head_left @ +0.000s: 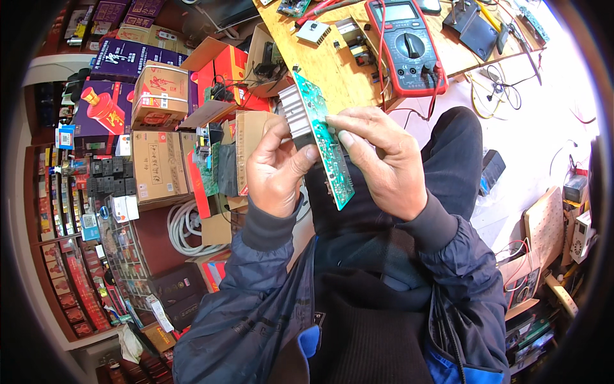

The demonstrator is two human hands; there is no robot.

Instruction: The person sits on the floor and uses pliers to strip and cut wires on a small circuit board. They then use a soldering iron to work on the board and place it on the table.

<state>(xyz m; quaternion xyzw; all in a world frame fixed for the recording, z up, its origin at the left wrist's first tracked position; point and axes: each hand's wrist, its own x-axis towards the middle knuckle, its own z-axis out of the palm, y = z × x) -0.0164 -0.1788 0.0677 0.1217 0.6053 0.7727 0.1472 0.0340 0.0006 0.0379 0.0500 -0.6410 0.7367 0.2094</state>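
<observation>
A green circuit board (337, 174) is held up on edge over my lap, its solder side facing right. A silver finned heatsink (294, 110) stands out from its left face. My left hand (279, 171) grips the board from that side, thumb and fingers around the dark part below the fins. On the solder side, my right hand (389, 157) has thumb and fingertips pressed together against the board's middle; anything small between them is hidden. Beyond the board, a red and grey multimeter (409, 48) lies on the wooden table.
The wooden table (300, 54) also carries a loose silver heatsink (313, 32) and a black flat part (470, 27). Stacked cardboard boxes (160, 163) and a coil of white cable (185, 230) are at left. An open carton (524, 281) with wires stands at right.
</observation>
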